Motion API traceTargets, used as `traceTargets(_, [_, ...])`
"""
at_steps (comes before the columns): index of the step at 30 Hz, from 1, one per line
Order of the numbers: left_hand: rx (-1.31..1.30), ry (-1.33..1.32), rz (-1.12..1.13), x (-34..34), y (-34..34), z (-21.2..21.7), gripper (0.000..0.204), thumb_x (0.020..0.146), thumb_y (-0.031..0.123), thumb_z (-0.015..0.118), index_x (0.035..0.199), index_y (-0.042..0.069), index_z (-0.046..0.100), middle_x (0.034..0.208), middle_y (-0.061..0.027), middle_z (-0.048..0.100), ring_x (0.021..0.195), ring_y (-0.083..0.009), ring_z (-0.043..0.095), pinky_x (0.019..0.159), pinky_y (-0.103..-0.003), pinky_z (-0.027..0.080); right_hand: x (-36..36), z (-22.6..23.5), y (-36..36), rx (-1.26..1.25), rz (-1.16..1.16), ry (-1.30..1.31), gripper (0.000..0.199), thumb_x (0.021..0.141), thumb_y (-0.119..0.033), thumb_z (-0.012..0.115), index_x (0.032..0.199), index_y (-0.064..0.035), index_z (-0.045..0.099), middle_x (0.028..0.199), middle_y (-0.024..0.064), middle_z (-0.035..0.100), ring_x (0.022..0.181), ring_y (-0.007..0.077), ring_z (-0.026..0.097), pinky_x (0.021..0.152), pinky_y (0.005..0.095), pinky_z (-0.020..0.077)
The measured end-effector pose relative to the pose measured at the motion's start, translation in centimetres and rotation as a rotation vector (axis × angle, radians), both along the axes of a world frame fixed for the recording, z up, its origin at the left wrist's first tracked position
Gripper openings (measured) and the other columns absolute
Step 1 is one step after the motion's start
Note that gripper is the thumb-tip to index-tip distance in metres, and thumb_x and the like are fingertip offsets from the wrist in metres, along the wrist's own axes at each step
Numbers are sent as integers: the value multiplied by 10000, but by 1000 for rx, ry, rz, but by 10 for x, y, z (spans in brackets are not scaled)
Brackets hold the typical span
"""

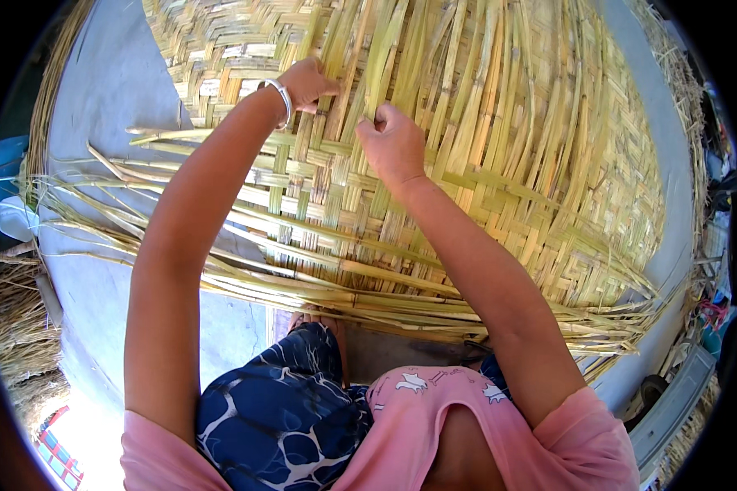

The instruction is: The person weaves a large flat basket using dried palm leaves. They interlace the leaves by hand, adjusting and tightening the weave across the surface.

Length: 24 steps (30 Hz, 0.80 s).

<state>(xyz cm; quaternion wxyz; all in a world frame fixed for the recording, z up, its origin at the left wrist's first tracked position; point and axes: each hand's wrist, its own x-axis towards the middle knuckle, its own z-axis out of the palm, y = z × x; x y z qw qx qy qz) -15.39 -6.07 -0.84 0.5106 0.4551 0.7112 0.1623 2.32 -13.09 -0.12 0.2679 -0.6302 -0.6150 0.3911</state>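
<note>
A large mat [336, 221] of flat yellow-green split-cane strips, partly woven, lies in front of me. My right hand [393, 146] is closed in a fist around a yellow-green strip [377, 78], which runs away from me over the mat. Just left and a little farther off, my left hand [305, 85], with a white bangle at the wrist, presses its bent fingers around another strip [327, 110]. Its fingertips are partly hidden. Many loose strips [467, 90] fan out lengthwise beyond and right of my right hand.
Loose strip ends [123, 204] stick out at the left, and a bundle of strips [401, 307] crosses the mat's near edge. Grey floor [98, 303] surrounds the mat. A white container [16, 217] stands at far left, a grey plastic object [680, 401] at lower right.
</note>
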Motion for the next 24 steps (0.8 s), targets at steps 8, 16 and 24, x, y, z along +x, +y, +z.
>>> traceTargets(8, [-63, -378, 32, -17, -1, -16, 258, 771, 215, 719, 964, 79, 618, 774, 20, 584, 656, -82, 508, 584, -240, 412, -6, -18, 11, -62, 85, -108, 192, 769, -195, 578, 779, -8, 538, 682, 178, 574, 643, 323, 560, 631, 418, 456])
traceTargets(16, [-4, -805, 92, -17, -19, 4, 297, 794, 129, 691, 1072, 70, 605, 993, -5, 634, 945, -124, 569, 892, -310, 412, 1, -26, 18, 68, 519, -172, 235, 821, -235, 590, 941, -33, 594, 809, 165, 614, 736, 309, 603, 700, 406, 467])
traceTargets(24, [292, -786, 517, -55, -60, -8, 196, 832, 45, 603, 1021, 89, 635, 942, -6, 628, 835, -113, 570, 720, -284, 471, 4, -28, 46, -144, 698, -223, 298, 843, -296, 565, 1050, -88, 615, 983, 167, 632, 900, 317, 602, 787, 417, 462])
